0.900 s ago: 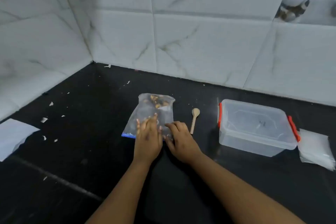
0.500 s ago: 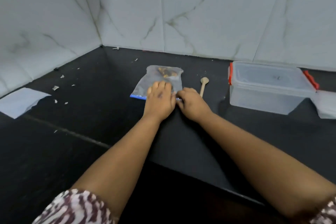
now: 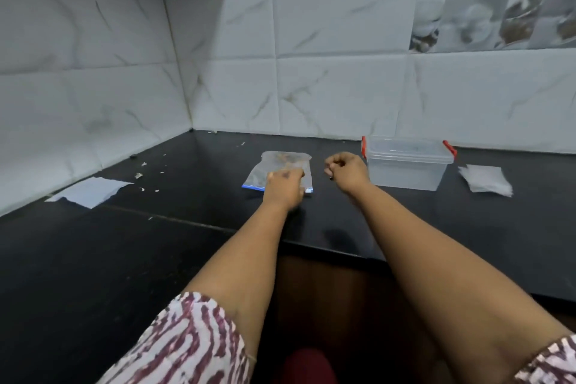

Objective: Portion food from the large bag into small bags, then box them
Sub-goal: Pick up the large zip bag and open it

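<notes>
The left hand point(image 3: 284, 188) is lying on the clear zip-top plastic bag point(image 3: 282, 169) of brownish food, hiding its near edge; its grip is unclear. The right hand point(image 3: 347, 171) is hovering clenched beside the lidded clear plastic box point(image 3: 408, 165), its contents hidden.

Clear zip bag point(image 3: 282, 165) flat on black counter, brownish food inside; lidded clear box point(image 3: 406, 167) right, red latches.

A glossy black stone countertop point(image 3: 187, 227) under white grey-veined marble wall tiles point(image 3: 336, 93); a clear plastic bag with a blue zip strip point(image 3: 261, 170) holding brownish bits, perhaps nuts; a clear plastic box with red-orange latches point(image 3: 405, 165); a maroon-and-white striped sleeve point(image 3: 187, 343)
</notes>
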